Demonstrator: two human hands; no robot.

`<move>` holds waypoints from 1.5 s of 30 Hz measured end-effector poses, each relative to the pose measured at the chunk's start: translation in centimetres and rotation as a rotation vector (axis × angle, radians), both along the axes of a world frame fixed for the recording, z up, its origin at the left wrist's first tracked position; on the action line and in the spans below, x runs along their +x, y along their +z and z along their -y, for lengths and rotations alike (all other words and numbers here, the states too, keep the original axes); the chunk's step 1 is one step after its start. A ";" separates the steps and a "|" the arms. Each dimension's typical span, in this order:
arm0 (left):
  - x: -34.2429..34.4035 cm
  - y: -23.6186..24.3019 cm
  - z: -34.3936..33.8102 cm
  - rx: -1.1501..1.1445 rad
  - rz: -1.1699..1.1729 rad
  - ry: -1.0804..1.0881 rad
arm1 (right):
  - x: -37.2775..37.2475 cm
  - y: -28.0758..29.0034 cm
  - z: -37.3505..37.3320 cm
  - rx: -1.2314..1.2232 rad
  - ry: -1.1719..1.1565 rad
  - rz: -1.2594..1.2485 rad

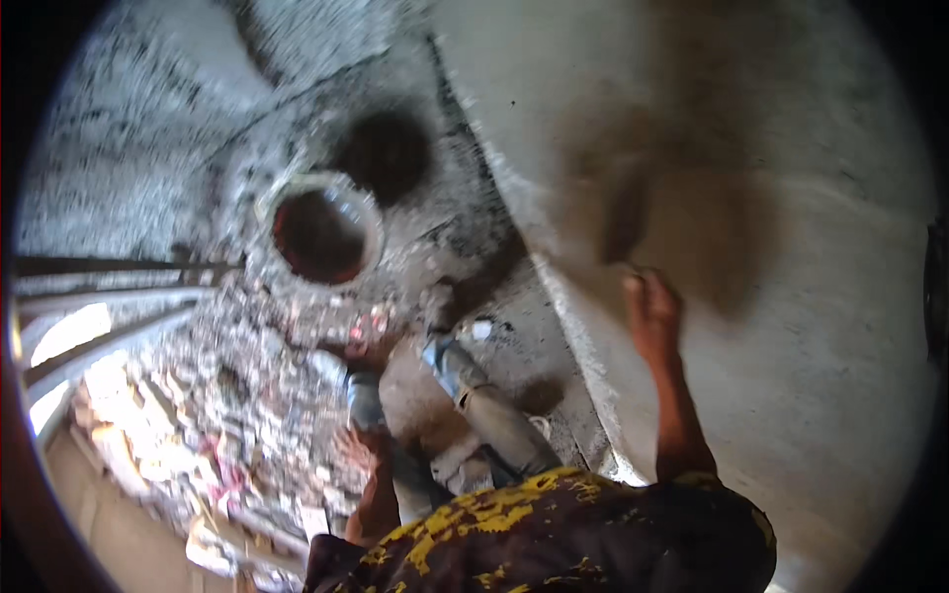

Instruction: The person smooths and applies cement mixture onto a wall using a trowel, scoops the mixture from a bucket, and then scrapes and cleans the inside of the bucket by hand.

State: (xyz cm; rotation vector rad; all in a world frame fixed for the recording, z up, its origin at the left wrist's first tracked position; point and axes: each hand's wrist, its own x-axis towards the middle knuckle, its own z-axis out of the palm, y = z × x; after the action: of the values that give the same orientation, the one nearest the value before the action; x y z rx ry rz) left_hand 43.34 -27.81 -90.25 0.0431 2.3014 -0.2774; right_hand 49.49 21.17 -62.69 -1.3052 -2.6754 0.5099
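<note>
My right hand (653, 306) is raised against the pale plastered wall (801, 267), closed round the handle of a trowel (625, 219). The trowel's dark blade is smeared by motion and points away from me; whether it touches the wall I cannot tell. Down by my left leg (366, 405), my left hand (358, 451) hangs open with its fingers apart, holding nothing. A round bucket (373, 242) with a pale rim and a dark inside stands on the ground ahead, left of the wall.
Rubble and litter (237, 395) cover the floor at the left. Dark bars (119, 296) stick in from the left edge beside a bright opening. A small white scrap (481, 329) lies near my right foot, close to the wall's base.
</note>
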 end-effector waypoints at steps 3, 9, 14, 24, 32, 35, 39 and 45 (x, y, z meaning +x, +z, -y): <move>-1.2 1.2 -0.1 -0.011 0.024 -0.007 | -5.1 -12.4 4.9 -0.286 0.274 0.289; -2.0 1.7 1.7 0.095 -0.058 0.107 | -23.6 -37.8 13.3 -0.135 0.534 0.481; -3.7 1.5 3.8 0.120 -0.030 0.141 | -26.6 -50.1 15.8 0.114 0.505 0.446; -4.7 1.3 4.3 0.148 0.045 0.120 | -18.7 -45.5 16.5 -0.412 0.402 0.004; -0.5 1.0 4.6 0.170 -0.113 0.218 | -21.4 -27.1 23.4 -0.731 0.397 -0.245; -0.3 0.5 4.4 0.201 -0.096 0.122 | -21.0 -16.3 25.2 -0.757 0.743 -0.422; -0.1 -1.0 1.4 0.175 -0.096 0.037 | -15.4 -8.1 18.4 -1.394 0.922 -0.389; 0.8 -2.0 3.6 0.123 -0.087 -0.061 | 3.7 10.4 -5.9 -0.301 -0.312 -0.022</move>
State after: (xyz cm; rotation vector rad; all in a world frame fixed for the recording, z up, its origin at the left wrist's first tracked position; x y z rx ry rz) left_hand 44.14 -31.41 -92.22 0.1667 2.4041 -0.1708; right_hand 53.17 27.08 -52.27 -1.7418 -2.3755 0.8995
